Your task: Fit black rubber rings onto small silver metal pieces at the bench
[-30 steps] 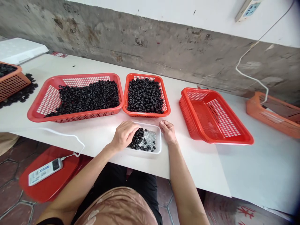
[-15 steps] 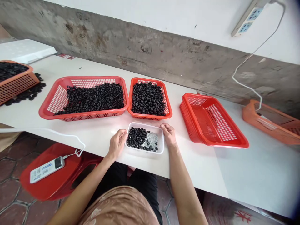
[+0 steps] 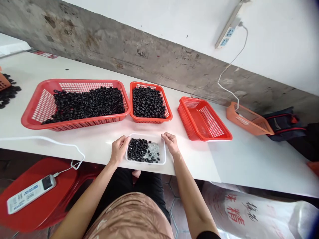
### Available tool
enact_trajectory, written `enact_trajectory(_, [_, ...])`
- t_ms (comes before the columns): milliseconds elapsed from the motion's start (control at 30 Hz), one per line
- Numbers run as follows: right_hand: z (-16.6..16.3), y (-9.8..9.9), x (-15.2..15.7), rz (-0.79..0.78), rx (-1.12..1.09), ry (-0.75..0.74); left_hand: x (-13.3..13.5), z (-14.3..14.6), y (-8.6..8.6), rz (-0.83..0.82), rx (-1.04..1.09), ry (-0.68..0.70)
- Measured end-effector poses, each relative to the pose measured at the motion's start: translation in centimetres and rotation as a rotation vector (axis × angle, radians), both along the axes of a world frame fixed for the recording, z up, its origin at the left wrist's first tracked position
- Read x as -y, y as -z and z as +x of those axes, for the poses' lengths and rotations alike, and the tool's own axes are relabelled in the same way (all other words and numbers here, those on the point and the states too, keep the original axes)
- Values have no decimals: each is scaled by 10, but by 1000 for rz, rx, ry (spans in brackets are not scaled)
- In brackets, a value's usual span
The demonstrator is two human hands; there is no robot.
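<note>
A small clear plastic tray [image 3: 162, 158] stands at the front edge of the table, between my two hands. Black rubber rings [image 3: 136, 149] fill its left side, and small clear pieces [image 3: 154, 148] lie on its right, with a few black bits among them. My left hand [image 3: 119, 150] pinches the tray's left rim. At the upper right corner, my right hand [image 3: 170, 143] grips the rim between thumb and fingers. Just behind the tray is a red basket [image 3: 151, 120] of black rings, touching a larger red basket [image 3: 74, 125] that is partly filled with similar rings.
Stacked red baskets [image 3: 191, 122] stand to the right, with an orange basket [image 3: 245, 122] and a dark bag [image 3: 284, 124] beyond. A white cable [image 3: 59, 143] crosses the table's left front to a power bank [image 3: 31, 194] on a red stool [image 3: 45, 217]. A wall runs behind.
The view has turned to the right, so the baskets appear farther left and the dark bag has come into sight. Both hands keep their hold on the tray.
</note>
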State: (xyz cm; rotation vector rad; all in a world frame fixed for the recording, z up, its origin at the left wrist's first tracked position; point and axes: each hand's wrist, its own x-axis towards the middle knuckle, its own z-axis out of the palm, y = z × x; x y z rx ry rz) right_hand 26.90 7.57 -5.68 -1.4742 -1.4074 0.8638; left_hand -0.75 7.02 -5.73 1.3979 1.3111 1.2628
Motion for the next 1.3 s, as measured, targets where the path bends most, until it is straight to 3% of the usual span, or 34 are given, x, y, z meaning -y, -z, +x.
enact_trajectory(233, [-8,-43,23,15,375,83,4,-3,0,-27,48,-33])
enact_trajectory(400, [-51,-71,32,-74,700,-148,7,-4,0,-28,48,-43])
enact_trajectory(567, [-83,-70,33,-261,973,-302,13,-4,-3,-16,-8,-23])
enact_trajectory(800, [-78,-67,32,-317,1067,-367,26,-4,-3,-29,-55,7])
enact_trajectory(967, [-70,-72,38,-284,997,-353,43,-3,-10,-6,-95,-55])
enact_trajectory(1033, [-64,-76,39,-258,949,-330,50,-1,-19,137,-202,-116])
enact_trajectory(1100, [-57,-80,40,-234,825,-329,53,5,-31,348,-339,-57])
enact_trajectory(1233, [-45,-91,42,-273,123,-403,49,25,-54,507,-423,267])
enact_trajectory(1300, [-42,-96,43,-350,-172,-458,45,35,-62,504,-372,330])
